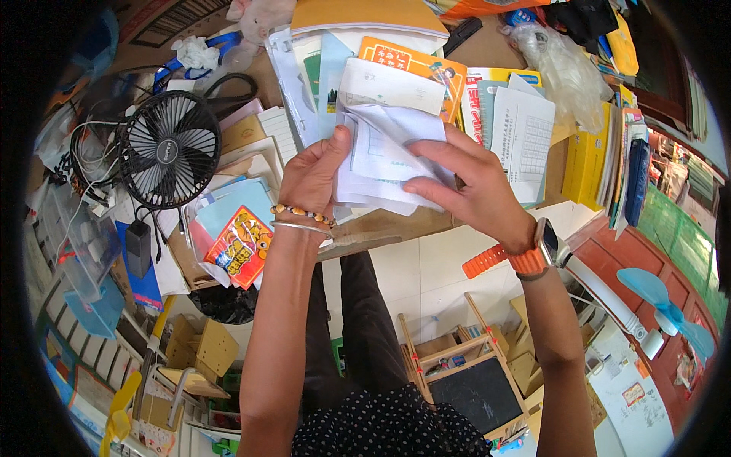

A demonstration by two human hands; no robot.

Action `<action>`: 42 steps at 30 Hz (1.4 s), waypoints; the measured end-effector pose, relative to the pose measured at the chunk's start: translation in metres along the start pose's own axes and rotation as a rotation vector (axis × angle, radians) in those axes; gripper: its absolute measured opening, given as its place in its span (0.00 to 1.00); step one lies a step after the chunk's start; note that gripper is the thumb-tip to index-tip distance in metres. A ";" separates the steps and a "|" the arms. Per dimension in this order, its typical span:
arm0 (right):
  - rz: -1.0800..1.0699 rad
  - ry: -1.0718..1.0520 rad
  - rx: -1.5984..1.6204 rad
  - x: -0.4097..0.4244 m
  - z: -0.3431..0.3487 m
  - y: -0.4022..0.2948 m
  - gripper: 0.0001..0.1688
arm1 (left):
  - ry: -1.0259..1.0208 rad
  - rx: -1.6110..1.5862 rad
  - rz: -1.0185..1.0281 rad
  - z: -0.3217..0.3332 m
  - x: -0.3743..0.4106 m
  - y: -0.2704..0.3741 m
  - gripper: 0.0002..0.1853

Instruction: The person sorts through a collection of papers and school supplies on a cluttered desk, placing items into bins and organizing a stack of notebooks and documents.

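Observation:
My left hand grips the left edge of a stack of white paper sheets, with the thumb on top. Fingers and thumb of my right hand pinch the right side of the same sheets, which are bent and partly folded over. Printed lines show on one of them. Directly above lies a white sheet with faint handwriting. An orange booklet and a large brown envelope lie behind it. To the right are printed papers over a blue-grey notebook.
A black desk fan stands left, near cables and a black adapter. A red and orange snack packet lies at the table's front edge. Yellow boxes and upright books stand right, below plastic bags. A framed blackboard is below.

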State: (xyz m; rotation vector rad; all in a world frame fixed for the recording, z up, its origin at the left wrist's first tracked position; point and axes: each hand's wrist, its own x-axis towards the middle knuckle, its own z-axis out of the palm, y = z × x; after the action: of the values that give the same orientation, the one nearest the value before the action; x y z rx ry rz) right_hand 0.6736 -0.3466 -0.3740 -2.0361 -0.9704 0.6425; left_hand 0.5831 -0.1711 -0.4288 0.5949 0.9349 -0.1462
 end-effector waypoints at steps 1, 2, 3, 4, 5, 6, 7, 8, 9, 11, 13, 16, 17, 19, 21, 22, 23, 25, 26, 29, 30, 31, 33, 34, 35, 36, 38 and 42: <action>-0.005 0.022 -0.005 0.000 0.001 0.002 0.18 | 0.004 -0.017 -0.001 -0.001 0.000 -0.001 0.21; -0.010 0.044 -0.010 -0.001 0.002 0.004 0.17 | -0.004 -0.010 -0.008 -0.002 0.000 -0.001 0.21; -0.016 0.066 -0.016 0.000 0.001 0.005 0.16 | -0.012 -0.004 -0.015 -0.003 0.000 0.000 0.21; 0.051 0.101 -0.029 0.001 -0.001 0.004 0.14 | -0.020 0.001 -0.021 -0.004 -0.001 0.000 0.21; 0.118 0.136 -0.043 0.003 -0.006 0.001 0.13 | 0.007 0.072 -0.014 -0.007 -0.002 -0.001 0.20; 0.183 0.173 -0.059 0.005 -0.009 -0.001 0.12 | 0.032 0.143 -0.004 -0.010 -0.002 -0.002 0.20; 0.272 0.255 0.065 0.007 -0.013 0.002 0.11 | 0.058 0.213 0.006 -0.013 -0.003 -0.003 0.20; 0.359 0.336 0.190 0.011 -0.018 0.006 0.11 | 0.081 0.261 0.018 -0.015 -0.003 -0.004 0.19; 0.447 0.417 0.313 0.015 -0.024 0.011 0.12 | 0.103 0.307 0.028 -0.015 -0.004 -0.005 0.17; 0.412 0.420 0.218 0.023 -0.045 0.012 0.14 | 0.125 0.397 0.081 -0.022 -0.004 -0.008 0.14; 0.422 0.388 0.159 0.034 -0.061 0.002 0.14 | 0.129 0.481 0.170 -0.037 0.003 -0.017 0.11; 0.388 0.345 0.113 0.045 -0.076 -0.002 0.14 | 0.240 0.658 0.539 -0.038 0.003 -0.023 0.19; 0.374 0.327 0.092 0.045 -0.077 -0.002 0.14 | 0.279 0.738 0.657 -0.035 0.002 -0.025 0.19; 0.348 0.288 0.058 0.045 -0.076 -0.001 0.14 | 0.327 0.852 0.708 -0.029 -0.001 -0.020 0.20; 0.325 0.241 0.006 0.042 -0.068 -0.008 0.14 | 0.387 0.960 0.816 -0.022 -0.002 -0.014 0.20; 0.314 0.217 -0.020 0.040 -0.063 -0.011 0.13 | 0.423 1.012 0.900 -0.017 -0.001 -0.011 0.20; 0.236 0.196 -0.051 0.038 -0.059 -0.012 0.13 | 0.458 1.063 0.983 -0.012 0.000 -0.007 0.20; 0.081 0.153 -0.106 0.033 -0.049 -0.012 0.11 | 0.389 0.823 0.644 -0.002 0.002 0.002 0.20; 0.043 0.129 -0.080 0.030 -0.043 -0.014 0.10 | 0.352 0.701 0.478 0.003 0.003 0.006 0.21; -0.025 0.040 -0.129 0.022 -0.026 -0.021 0.12 | 0.404 0.512 0.371 0.020 0.006 0.010 0.23; -0.039 0.044 -0.141 0.021 -0.020 -0.025 0.12 | 0.424 0.470 0.380 0.027 0.004 0.012 0.23; -0.053 0.047 -0.152 0.020 -0.015 -0.030 0.12 | 0.418 0.459 0.322 0.028 0.005 0.012 0.22; -0.062 0.044 -0.187 0.019 -0.013 -0.031 0.11 | 0.405 0.437 0.207 0.029 0.007 0.012 0.22; -0.058 0.037 -0.210 0.019 -0.012 -0.031 0.11 | 0.388 0.421 0.206 0.031 0.005 0.014 0.24; -0.054 0.030 -0.232 0.019 -0.012 -0.029 0.11 | 0.377 0.392 0.199 0.030 0.005 0.014 0.24; -0.037 0.046 -0.198 0.018 -0.013 -0.025 0.10 | 0.361 0.363 0.192 0.030 0.005 0.014 0.25; -0.005 0.078 -0.129 0.018 -0.018 -0.014 0.09 | 0.329 0.347 0.172 0.025 0.005 0.014 0.25; 0.199 0.262 -0.017 0.028 -0.043 -0.003 0.11 | 0.239 0.381 0.212 -0.001 -0.002 0.008 0.21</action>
State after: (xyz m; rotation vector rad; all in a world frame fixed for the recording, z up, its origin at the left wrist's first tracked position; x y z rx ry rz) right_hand 0.7183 -0.3412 -0.3502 -2.1839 -0.6287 0.4547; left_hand 0.5835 -0.1640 -0.4242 1.0774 1.0756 -0.0628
